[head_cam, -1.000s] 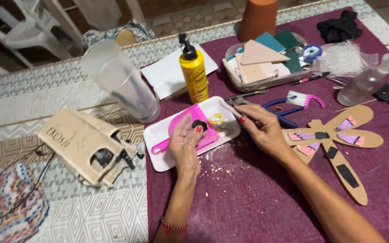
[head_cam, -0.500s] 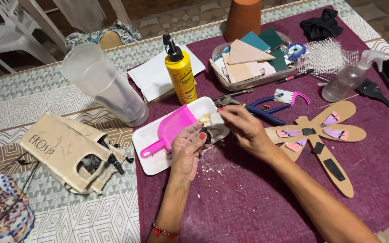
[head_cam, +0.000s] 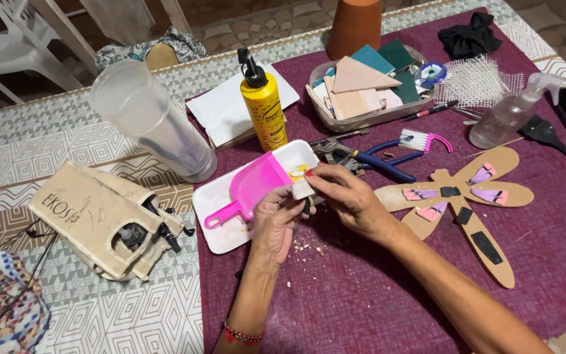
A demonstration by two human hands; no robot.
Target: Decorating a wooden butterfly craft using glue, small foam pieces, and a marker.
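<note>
Table (head_cam: pixel 99 314): covered by a pale cloth with grey geometric print; a maroon mat (head_cam: pixel 375 308) overlays its right part. Beyond the table's far edge: 1 white plastic chair (head_cam: pixel 14 49) at the left, patterned tile floor (head_cam: pixel 263 16) at the centre and right. Light: even, warm, with soft shadows.

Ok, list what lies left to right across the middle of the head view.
Patterned cloth → beige pouch → clear plastic container → pink dustpan → left hand → right hand → wooden dragonfly.
</note>
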